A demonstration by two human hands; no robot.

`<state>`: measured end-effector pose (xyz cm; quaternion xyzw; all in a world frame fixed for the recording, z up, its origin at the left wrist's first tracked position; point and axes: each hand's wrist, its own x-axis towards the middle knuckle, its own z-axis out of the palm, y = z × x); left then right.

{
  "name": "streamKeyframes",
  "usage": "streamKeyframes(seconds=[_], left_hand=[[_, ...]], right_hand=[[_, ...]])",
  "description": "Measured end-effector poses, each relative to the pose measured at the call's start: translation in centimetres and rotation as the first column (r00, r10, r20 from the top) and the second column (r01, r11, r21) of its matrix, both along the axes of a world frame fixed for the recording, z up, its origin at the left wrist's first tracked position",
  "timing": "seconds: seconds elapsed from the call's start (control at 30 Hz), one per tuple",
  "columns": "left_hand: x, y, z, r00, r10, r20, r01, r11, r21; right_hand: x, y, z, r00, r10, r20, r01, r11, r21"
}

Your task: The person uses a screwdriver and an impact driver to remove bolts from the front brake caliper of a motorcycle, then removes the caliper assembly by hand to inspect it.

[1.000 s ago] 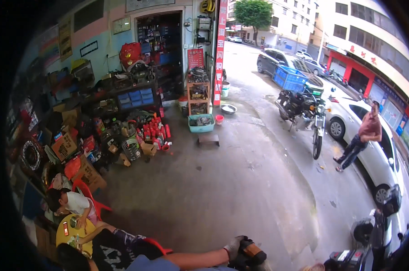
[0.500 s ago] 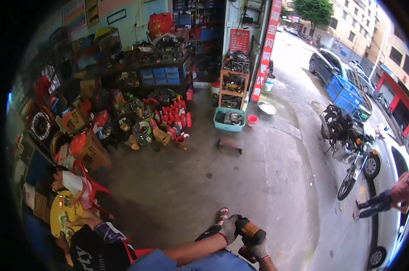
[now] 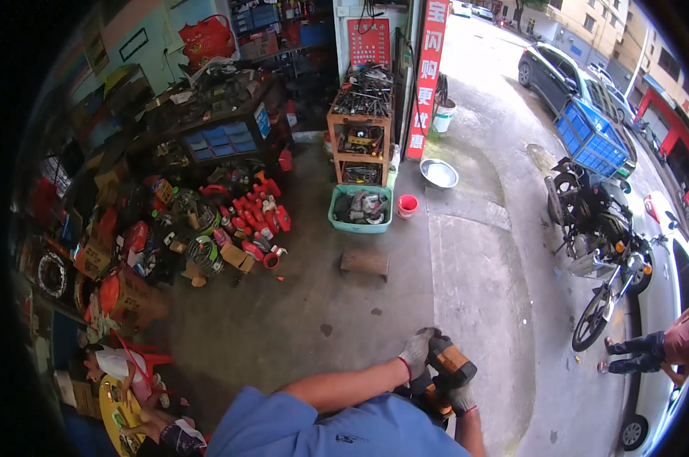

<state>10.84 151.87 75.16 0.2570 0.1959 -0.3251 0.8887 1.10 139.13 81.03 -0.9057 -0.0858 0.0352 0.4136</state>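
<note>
A black and orange power tool (image 3: 451, 360) is held in front of my body, its exact kind hard to make out. My left hand (image 3: 415, 353), in a grey work glove, closes on its left end. Lower down, my right hand (image 3: 461, 397), gloved too, is closed on it from beneath, with the fingers partly hidden by the tool. Beside the right hand, a further orange and black part (image 3: 436, 399) shows; whether it belongs to the same tool I cannot tell.
Ahead stand a low wooden stool (image 3: 365, 263), a teal tub of parts (image 3: 360, 226), a red bucket (image 3: 408, 206) and a tool rack (image 3: 360, 114). Red bottles (image 3: 257, 213) crowd the left. People sit by a yellow table (image 3: 110, 415). A motorcycle (image 3: 596, 244) and a person (image 3: 683, 335) are right.
My view has shifted left and forward, nearer the stool and tub. Both hands still hold the tool, which now lies farther right and higher in view.
</note>
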Motion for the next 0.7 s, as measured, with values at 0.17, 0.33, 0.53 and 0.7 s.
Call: streamKeyframes(seconds=[0.17, 0.33, 0.53, 0.7], left_hand=[[14.2, -5.0, 1.7, 0.993, 0.023, -0.116, -0.003, 0.986, 0.169], [25.2, -6.4, 4.3, 0.962, 0.215, -0.168, -0.174, 0.958, 0.229], [37.7, -7.0, 3.0, 0.904, 0.359, -0.232, -0.328, 0.931, 0.159], [49.3, -8.6, -0.6, 0.921, 0.299, -0.249, -0.255, 0.947, 0.195]], right_hand=[[15.7, -7.3, -1.3, 0.998, 0.054, -0.045, -0.047, 0.986, 0.158], [30.8, -11.6, -2.8, 0.938, 0.316, -0.144, -0.306, 0.948, 0.087], [45.1, -12.7, -4.9, 0.874, 0.484, -0.051, -0.482, 0.875, 0.044], [55.2, -13.7, -5.8, 0.871, 0.346, -0.348, -0.395, 0.915, -0.078]])
